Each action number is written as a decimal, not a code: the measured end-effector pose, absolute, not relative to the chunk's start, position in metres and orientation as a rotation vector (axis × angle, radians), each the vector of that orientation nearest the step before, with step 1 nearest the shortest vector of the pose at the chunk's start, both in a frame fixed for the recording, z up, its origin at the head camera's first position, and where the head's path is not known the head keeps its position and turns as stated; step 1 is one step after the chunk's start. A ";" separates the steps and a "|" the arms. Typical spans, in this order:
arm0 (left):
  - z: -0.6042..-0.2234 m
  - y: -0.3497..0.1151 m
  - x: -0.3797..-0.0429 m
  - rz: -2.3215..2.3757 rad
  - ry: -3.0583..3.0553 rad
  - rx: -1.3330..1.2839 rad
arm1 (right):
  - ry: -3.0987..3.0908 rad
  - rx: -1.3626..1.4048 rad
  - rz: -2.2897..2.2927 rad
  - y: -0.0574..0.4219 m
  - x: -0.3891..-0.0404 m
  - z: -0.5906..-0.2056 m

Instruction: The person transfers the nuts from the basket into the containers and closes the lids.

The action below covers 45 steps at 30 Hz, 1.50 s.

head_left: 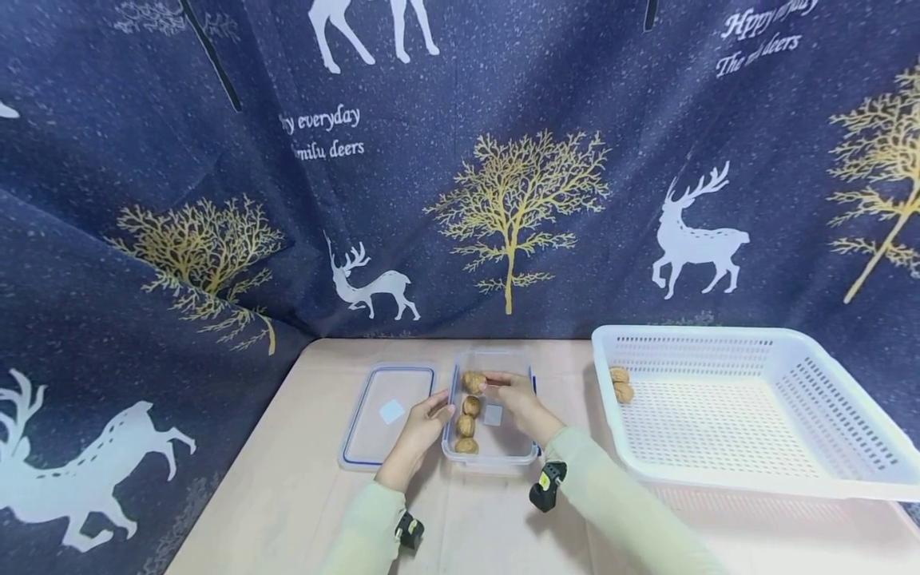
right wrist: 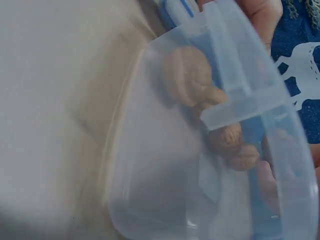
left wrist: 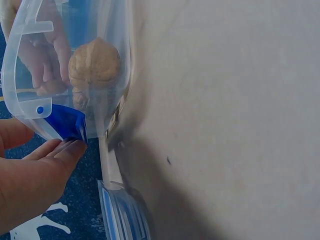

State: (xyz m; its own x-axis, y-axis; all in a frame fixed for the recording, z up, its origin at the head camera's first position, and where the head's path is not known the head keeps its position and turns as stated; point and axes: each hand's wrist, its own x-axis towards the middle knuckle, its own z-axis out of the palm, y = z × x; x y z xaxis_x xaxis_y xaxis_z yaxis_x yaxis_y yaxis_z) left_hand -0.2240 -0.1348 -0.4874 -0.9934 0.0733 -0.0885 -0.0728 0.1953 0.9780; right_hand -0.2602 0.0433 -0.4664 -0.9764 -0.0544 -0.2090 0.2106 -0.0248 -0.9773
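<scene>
A clear plastic container [head_left: 496, 457] sits on the table with three walnuts [head_left: 466, 426] in a row along its left wall. My right hand [head_left: 516, 399] reaches into its far end, and its fingertips pinch another walnut [head_left: 473, 382]. My left hand [head_left: 430, 421] holds the container's left rim. In the left wrist view the left hand's fingers [left wrist: 47, 160] lie at the blue latch [left wrist: 65, 122] of the container [left wrist: 22, 60], with a walnut [left wrist: 94, 62] seen through the wall. The right wrist view shows the container [right wrist: 160, 190] and blurred walnuts [right wrist: 187, 75] inside.
The container's lid [head_left: 384, 415], clear with a blue rim, lies flat just left of it. A white perforated basket [head_left: 755, 447] stands at the right with two walnuts [head_left: 621, 385] in its near-left corner. A dark blue deer-print curtain [head_left: 503, 200] closes off the back and left.
</scene>
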 end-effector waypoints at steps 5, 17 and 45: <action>-0.488 -0.135 -0.223 1.924 2.332 0.010 | 2.057 0.183 -2.148 0.039 -0.262 -0.470; -0.485 -0.133 -0.220 1.927 2.331 0.037 | 2.119 0.273 -2.078 0.034 -0.267 -0.484; -0.487 -0.135 -0.223 1.951 2.323 0.041 | 2.048 0.234 -2.124 0.037 -0.266 -0.466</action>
